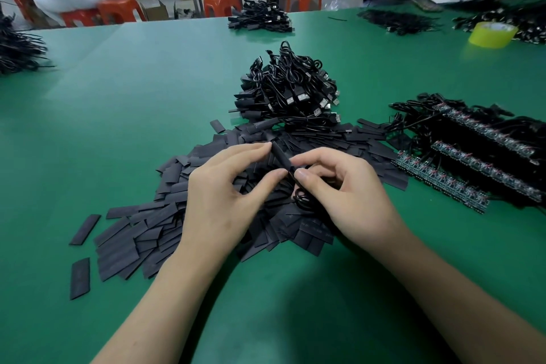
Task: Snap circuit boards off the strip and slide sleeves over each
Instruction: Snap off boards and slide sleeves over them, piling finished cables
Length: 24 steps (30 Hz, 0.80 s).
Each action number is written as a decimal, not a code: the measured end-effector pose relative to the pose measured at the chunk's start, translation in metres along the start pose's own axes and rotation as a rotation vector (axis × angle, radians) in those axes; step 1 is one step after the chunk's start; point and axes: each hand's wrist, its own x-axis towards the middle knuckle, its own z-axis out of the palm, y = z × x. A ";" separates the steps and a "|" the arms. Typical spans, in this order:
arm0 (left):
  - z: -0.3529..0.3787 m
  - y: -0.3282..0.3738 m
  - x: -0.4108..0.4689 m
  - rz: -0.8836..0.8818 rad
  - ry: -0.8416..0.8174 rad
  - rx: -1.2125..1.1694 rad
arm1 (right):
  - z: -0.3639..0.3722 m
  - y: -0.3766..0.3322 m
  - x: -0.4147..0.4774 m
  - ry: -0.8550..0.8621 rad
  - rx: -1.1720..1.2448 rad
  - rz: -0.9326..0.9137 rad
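Both hands pinch one black sleeve [280, 156] — left hand [224, 201] at its top, right hand [345, 195] below — over the sleeve pile [141, 233].

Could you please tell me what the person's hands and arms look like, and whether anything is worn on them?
Both are bare. The left hand and the right hand have no gloves or rings, and the nails are short and unpainted. The left forearm and the right forearm show no sleeve, watch or wrist strap as far as the picture's edge.
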 end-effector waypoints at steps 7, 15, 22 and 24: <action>0.008 0.001 -0.006 0.018 0.077 0.041 | 0.004 0.003 -0.001 0.076 -0.012 -0.011; 0.008 0.001 -0.007 0.035 -0.001 0.015 | 0.009 0.001 -0.004 0.112 -0.050 -0.028; 0.008 0.004 -0.008 0.097 0.021 0.121 | 0.010 0.001 -0.004 0.090 -0.125 -0.053; 0.009 0.004 -0.007 0.132 0.050 0.175 | 0.011 0.002 -0.004 0.089 -0.174 -0.079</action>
